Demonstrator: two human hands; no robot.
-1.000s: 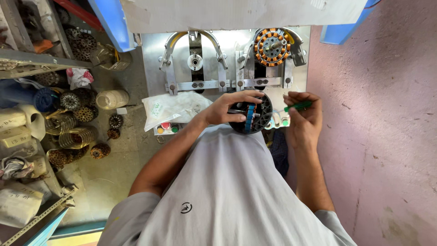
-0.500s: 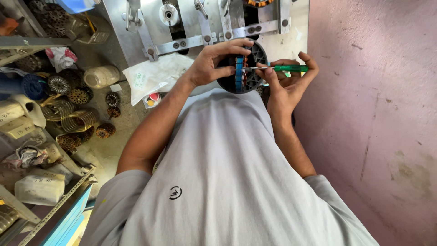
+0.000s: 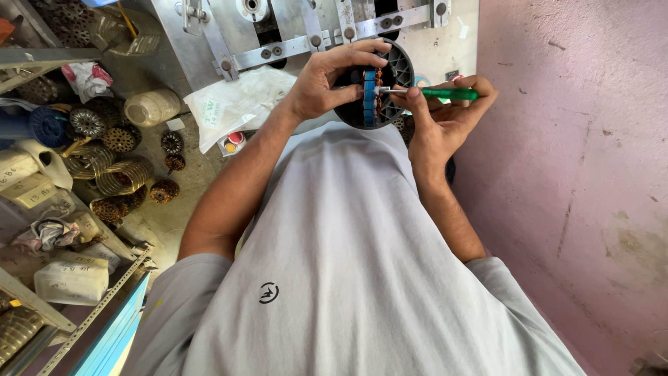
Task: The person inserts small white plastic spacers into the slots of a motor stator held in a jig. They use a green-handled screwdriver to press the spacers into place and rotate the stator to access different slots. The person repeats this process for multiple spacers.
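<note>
2 hands [image 3: 327,80] grip 1 black stator [image 3: 390,87] and 1 green screwdriver [image 3: 445,92].

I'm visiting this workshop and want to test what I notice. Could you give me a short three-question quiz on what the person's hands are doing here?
1. True or false: the left hand grips the round black part by its rim.
2. Which tool does the right hand hold? A) pliers B) green-handled screwdriver C) hammer
3. Fill in: the tool's metal tip points at the ______ strip across the part's middle.

Key: 1 true. 2 B. 3 blue.
</note>
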